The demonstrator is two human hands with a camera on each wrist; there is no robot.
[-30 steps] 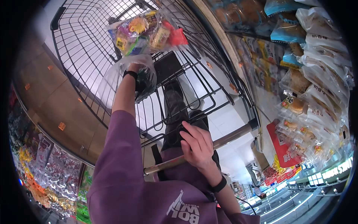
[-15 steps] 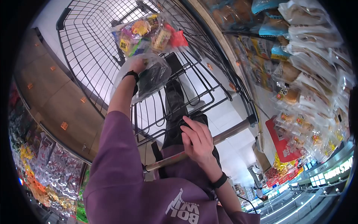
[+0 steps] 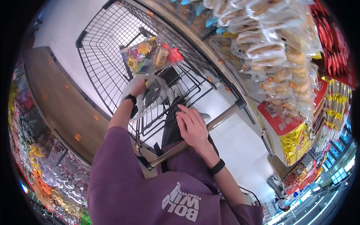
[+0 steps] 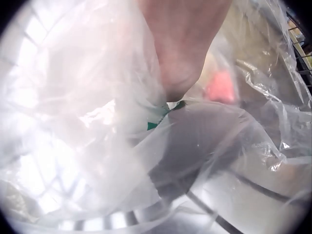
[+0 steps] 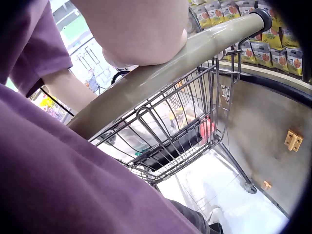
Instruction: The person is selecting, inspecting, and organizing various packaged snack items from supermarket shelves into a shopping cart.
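Note:
In the head view, my left hand (image 3: 138, 87) is curled at the mouth of a clear plastic bag (image 3: 156, 88), low in the cart basket; the film partly covers the fingers. The left wrist view has the hand (image 4: 179, 53) amid the bag film (image 4: 87, 92), fingertips hidden, beside a small green piece (image 4: 152, 125). My right hand (image 3: 193, 127) rests palm-down over the cart handle (image 3: 225, 116), fingers loosely extended, gripping nothing; the right wrist view also places this hand (image 5: 139, 31) on the bar.
Packaged snacks (image 3: 144, 56) sit in the wire cart (image 3: 93, 52) beyond the bag. Hanging bread packs (image 3: 262, 41) and a red sign (image 3: 279, 118) are on the right. A brown shelf edge (image 3: 63, 101) and wrapped goods (image 3: 60, 165) line the left.
The cart and bag sit lower in the head view, and the right-hand shelves have shifted up and left. My left hand stays at the bag; my right stays on the handle.

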